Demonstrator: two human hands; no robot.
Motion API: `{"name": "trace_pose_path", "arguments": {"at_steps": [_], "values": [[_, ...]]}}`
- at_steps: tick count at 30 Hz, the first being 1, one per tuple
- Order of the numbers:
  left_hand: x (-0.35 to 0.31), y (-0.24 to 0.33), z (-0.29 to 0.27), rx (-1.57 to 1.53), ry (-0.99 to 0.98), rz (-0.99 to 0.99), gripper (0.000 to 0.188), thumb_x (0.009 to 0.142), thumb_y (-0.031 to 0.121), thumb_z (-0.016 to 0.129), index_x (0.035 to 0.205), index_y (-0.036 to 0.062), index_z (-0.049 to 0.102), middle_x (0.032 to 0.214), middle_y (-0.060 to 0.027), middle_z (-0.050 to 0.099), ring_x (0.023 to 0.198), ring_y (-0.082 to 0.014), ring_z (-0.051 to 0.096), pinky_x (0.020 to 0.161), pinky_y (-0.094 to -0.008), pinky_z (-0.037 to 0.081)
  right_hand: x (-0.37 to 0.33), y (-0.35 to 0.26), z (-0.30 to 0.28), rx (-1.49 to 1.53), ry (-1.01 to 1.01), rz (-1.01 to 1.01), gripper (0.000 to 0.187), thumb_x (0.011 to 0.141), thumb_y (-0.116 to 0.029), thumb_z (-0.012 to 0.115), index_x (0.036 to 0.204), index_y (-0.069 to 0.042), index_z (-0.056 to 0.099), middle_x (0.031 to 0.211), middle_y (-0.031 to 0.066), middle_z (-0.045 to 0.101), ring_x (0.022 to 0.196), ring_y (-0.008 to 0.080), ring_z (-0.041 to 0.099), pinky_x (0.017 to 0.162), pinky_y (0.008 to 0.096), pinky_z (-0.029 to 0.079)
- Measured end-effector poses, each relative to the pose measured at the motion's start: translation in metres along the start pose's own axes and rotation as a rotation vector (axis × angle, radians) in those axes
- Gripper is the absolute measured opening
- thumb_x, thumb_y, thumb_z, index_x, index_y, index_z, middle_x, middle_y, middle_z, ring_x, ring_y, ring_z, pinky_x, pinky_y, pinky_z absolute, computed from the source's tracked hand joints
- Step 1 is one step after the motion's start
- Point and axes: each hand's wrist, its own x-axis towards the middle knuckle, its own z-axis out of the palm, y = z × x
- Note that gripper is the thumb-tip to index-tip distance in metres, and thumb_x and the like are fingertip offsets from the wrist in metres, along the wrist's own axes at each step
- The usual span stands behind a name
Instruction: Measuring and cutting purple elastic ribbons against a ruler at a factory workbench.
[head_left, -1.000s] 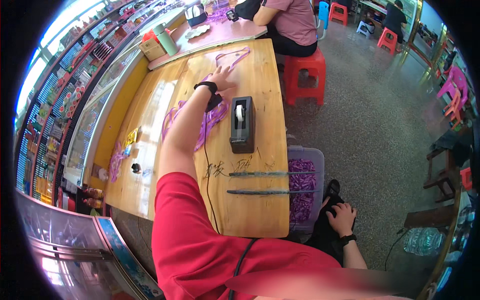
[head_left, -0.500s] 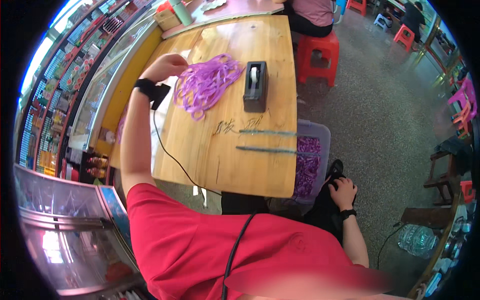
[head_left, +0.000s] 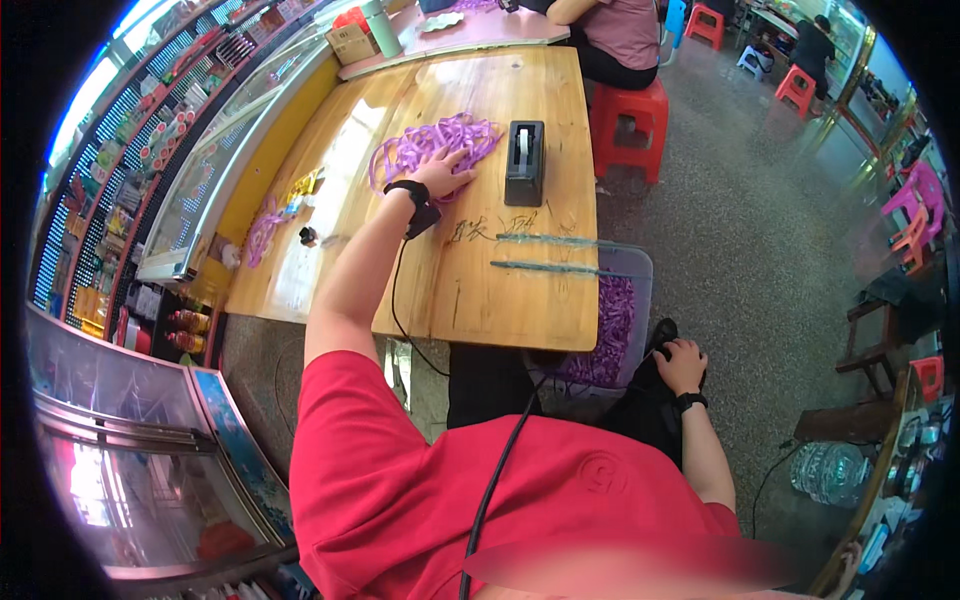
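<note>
My left hand [head_left: 440,173] lies on the near side of a loose pile of purple ribbon [head_left: 455,132] on the wooden table, fingers spread. Its palm covers part of the pile; no ribbon is visibly gripped. To the right of the pile stands a black tape dispenser [head_left: 524,165] with a roll of tape in it. My right hand [head_left: 682,366] rests on my dark-trousered knee with fingers extended, holding nothing. Two thin greyish strips [head_left: 545,268] lie side by side across the table's right edge and reach over a plastic bin [head_left: 645,300] filled with purple pieces [head_left: 612,325].
More purple ribbon [head_left: 262,235] and a small black object [head_left: 308,236] lie on the table's left side. A person in pink sits on a red stool [head_left: 630,125] beyond the table. Glass cases [head_left: 215,150] border the left; a cable [head_left: 400,310] runs from my left wrist.
My left hand has moved right from the pile's left edge onto its near side, its fingers now spread. My right hand stays on the knee. The view has shifted slightly.
</note>
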Motion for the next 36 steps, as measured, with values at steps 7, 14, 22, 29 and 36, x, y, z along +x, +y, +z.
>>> {"name": "trace_pose_path", "arguments": {"at_steps": [7, 14, 22, 29, 36], "values": [[-0.124, 0.020, -0.012, -0.153, -0.030, 0.286, 0.056, 0.098, 0.034, 0.059, 0.150, 0.0229, 0.042, 0.159, -0.0156, 0.031, 0.146, -0.0440, 0.025, 0.118, -0.0540, 0.025, 0.000, 0.003, -0.007, 0.004, -0.060, 0.050, 0.038, 0.086, -0.043, 0.067, 0.114, -0.019, 0.072, 0.131, 0.0026, 0.062, 0.130, 0.0262, 0.048, 0.105, 0.0609, 0.033], [-0.202, 0.013, -0.067, -0.195, -0.031, 0.360, 0.048, 0.091, 0.028, 0.070, 0.136, 0.0172, 0.060, 0.150, -0.0120, 0.047, 0.144, -0.0310, 0.036, 0.118, -0.0436, 0.029, -0.004, 0.003, -0.014, -0.009, -0.091, 0.072, 0.039, 0.086, -0.044, 0.066, 0.116, -0.018, 0.071, 0.134, 0.0028, 0.060, 0.132, 0.0264, 0.046, 0.106, 0.0616, 0.033], [-0.172, 0.033, -0.091, -0.026, 0.316, -0.021, 0.027, 0.090, 0.031, 0.068, 0.105, 0.0094, 0.075, 0.118, -0.0144, 0.069, 0.086, -0.0292, 0.071, 0.081, -0.0403, 0.055, -0.011, 0.015, -0.005, 0.004, -0.063, 0.069, 0.039, 0.087, -0.044, 0.066, 0.115, -0.018, 0.071, 0.135, 0.0030, 0.060, 0.134, 0.0266, 0.045, 0.108, 0.0631, 0.031], [-0.117, 0.019, -0.045, -0.020, 0.198, 0.060, 0.036, 0.081, 0.039, 0.071, 0.087, 0.0037, 0.075, 0.085, -0.0171, 0.071, 0.078, -0.0327, 0.068, 0.076, -0.0429, 0.053, -0.011, 0.015, 0.000, 0.023, -0.046, 0.070, 0.037, 0.087, -0.042, 0.067, 0.116, -0.018, 0.071, 0.137, 0.0030, 0.058, 0.137, 0.0264, 0.042, 0.109, 0.0633, 0.029], [-0.132, 0.017, -0.110, -0.446, 0.396, -0.058, 0.031, 0.090, 0.034, 0.067, 0.091, 0.0027, 0.072, 0.083, -0.0062, 0.072, 0.081, -0.0157, 0.068, 0.071, -0.0316, 0.052, -0.012, 0.025, 0.004, 0.030, -0.041, 0.088, 0.037, 0.087, -0.041, 0.066, 0.117, -0.019, 0.071, 0.138, 0.0021, 0.058, 0.138, 0.0260, 0.041, 0.109, 0.0634, 0.029]]}}
